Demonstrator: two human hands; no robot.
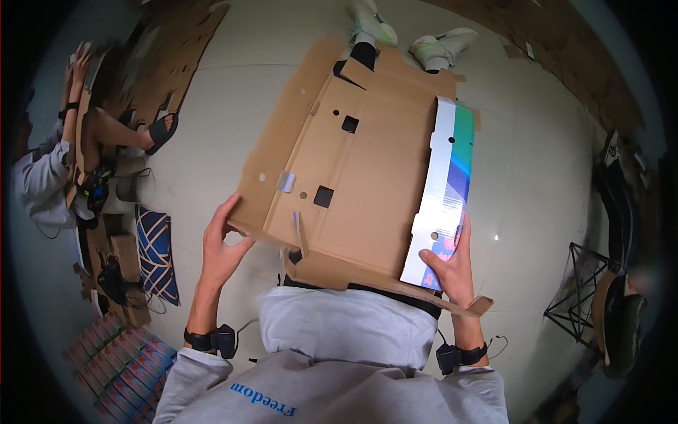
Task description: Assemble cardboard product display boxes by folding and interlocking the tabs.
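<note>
A large brown cardboard box (381, 184), partly unfolded, lies across my lap with its plain inner side up. Round and square holes pierce its left part. My left hand (222, 244) pinches the near corner of its left side panel (272, 162). Along the right edge stands a folded flap (445, 177) printed white, green, blue and pink. My right hand (452, 265) grips the near end of that flap, thumb on top and fingers round its outer side. A narrow cardboard tab (301, 233) sticks up at the near left corner.
My shoes (441, 48) rest beyond the box's far edge. At far left another person (49, 180) sits holding cardboard. A blue patterned cushion (157, 254) and several colourful packs (123, 367) lie on the left. A black wire frame (575, 293) stands at right; cardboard (558, 56) lines the back right.
</note>
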